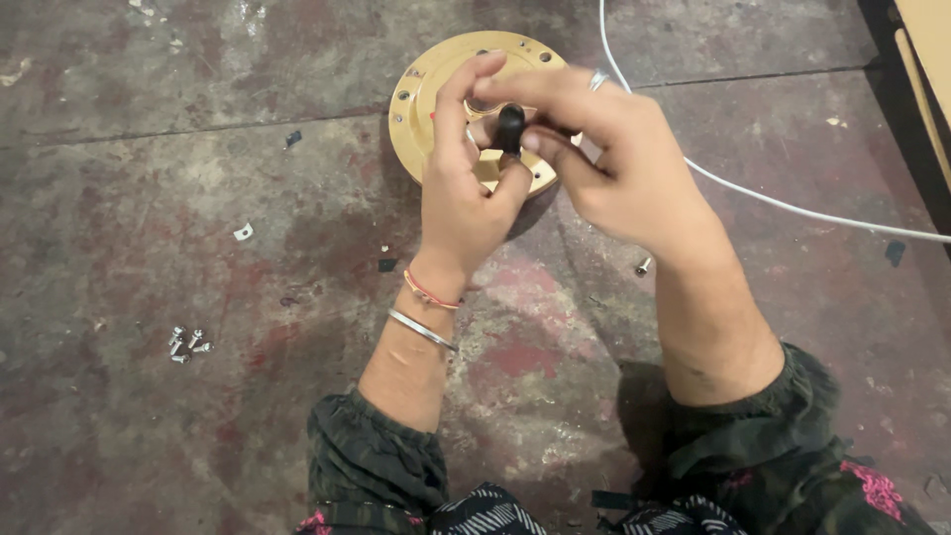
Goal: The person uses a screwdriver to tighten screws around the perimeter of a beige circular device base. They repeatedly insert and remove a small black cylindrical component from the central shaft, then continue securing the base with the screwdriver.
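A round tan metal disc [421, 94] with small holes near its rim lies on the stained floor. Above it both my hands meet on a small black rubbery piece [510, 127]. My left hand [461, 188] pinches it from below with thumb and fingers. From the right, the fingertips of my right hand [614, 159], which wears a ring, close on the same piece. The disc's centre is hidden behind my fingers.
A white cable [763, 196] runs across the floor from the top to the right edge. Several small silver screws [186, 343] lie in a cluster at the left, and a single screw [643, 266] sits near my right wrist. A wooden edge [926, 59] stands at top right.
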